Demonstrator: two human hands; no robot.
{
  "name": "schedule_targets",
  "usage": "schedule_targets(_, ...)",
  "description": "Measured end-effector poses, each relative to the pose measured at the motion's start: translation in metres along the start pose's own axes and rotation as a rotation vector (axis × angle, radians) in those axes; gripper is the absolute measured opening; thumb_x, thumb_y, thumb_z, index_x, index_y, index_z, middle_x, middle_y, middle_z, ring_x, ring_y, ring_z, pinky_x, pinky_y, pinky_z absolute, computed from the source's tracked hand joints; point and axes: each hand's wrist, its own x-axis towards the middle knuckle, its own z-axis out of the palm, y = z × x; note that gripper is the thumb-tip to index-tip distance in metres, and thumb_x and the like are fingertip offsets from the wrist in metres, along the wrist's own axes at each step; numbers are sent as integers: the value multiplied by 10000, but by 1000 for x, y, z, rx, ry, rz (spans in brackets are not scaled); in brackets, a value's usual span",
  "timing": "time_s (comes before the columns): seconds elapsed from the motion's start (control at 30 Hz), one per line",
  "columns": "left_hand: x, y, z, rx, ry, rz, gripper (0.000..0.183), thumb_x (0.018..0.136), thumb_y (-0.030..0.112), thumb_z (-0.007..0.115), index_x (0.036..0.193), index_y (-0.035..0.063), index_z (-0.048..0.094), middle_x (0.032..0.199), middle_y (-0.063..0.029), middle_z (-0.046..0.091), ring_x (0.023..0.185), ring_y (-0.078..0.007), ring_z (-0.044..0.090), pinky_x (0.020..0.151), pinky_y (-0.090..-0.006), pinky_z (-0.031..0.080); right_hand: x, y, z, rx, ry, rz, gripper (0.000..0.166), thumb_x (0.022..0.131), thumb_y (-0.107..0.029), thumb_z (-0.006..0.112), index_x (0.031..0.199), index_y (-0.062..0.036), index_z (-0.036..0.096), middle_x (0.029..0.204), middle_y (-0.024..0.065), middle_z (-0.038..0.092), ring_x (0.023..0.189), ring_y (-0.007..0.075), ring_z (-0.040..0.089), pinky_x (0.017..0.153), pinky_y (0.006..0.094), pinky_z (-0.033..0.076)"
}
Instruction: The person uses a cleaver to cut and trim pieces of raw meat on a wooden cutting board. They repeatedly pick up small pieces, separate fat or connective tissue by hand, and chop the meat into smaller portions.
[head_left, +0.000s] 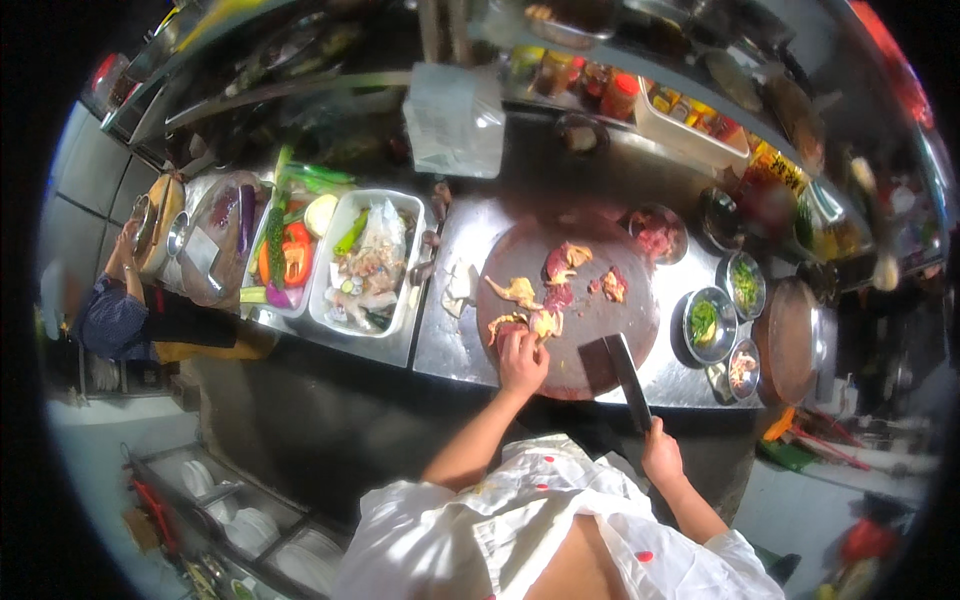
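My left hand (523, 364) rests at the lower left of a round chopping block (600, 322), its fingers on a piece of raw meat with yellowish skin or fat (546, 322). In my right hand (663, 455) is the handle of a cleaver (634, 386), its blade pointing up and away over the block's lower right edge. Apart from the blade lie more pieces of raw meat: a dark red one with yellow skin (559, 266), a yellowish strip (514, 291) and a smaller chunk (615, 285). My left fingers partly hide the meat beneath them.
A bowl of raw meat (658, 234) stands behind the block, with metal bowls of chopped greens (709, 326) to the right. Beside a folded white cloth (459, 287) sits a white plastic tub (322, 300); vegetables (289, 255) lie further left. Another person (116, 319) works at far left.
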Motion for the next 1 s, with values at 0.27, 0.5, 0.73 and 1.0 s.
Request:
schedule_targets(0.27, -7, -2, 7, 64, 18, 10, 326, 734, 66, 716, 1045, 8, 633, 1035, -173, 595, 972, -394, 618, 846, -473, 521, 6, 29, 5, 83, -88, 36, 257, 974, -128, 502, 1174, 17, 435, 899, 304, 689, 855, 523, 665, 745, 614, 513)
schedule_targets(0.5, -1, -2, 10, 107, 37, 21, 328, 722, 55, 705, 1038, 16, 627, 1049, -165, 597, 988, -397, 618, 866, -473, 519, 22, 51, -10, 109, -83, -13, 260, 1000, -150, 517, 1187, 17, 449, 873, 299, 688, 832, 503, 676, 752, 610, 520)
schedule_targets(0.73, 4, 14, -5, -11, 74, -132, 86, 922, 53, 618, 899, -28, 607, 960, -197, 624, 922, -396, 621, 829, -448, 505, 29, 64, -22, 140, -34, -141, 250, 1003, -150, 535, 1181, 8, 456, 802, 314, 668, 782, 532, 646, 697, 624, 489)
schedule_targets(1.0, 27, 36, -14, -606, -8, -660, 36, 973, 2, 617, 993, 26, 600, 880, -54, 632, 764, -140, 658, 612, -306, 550, 30, 71, -23, 168, -51, -120, 290, 1006, -164, 536, 1239, -13, 454, 873, 309, 686, 836, 521, 670, 735, 623, 513)
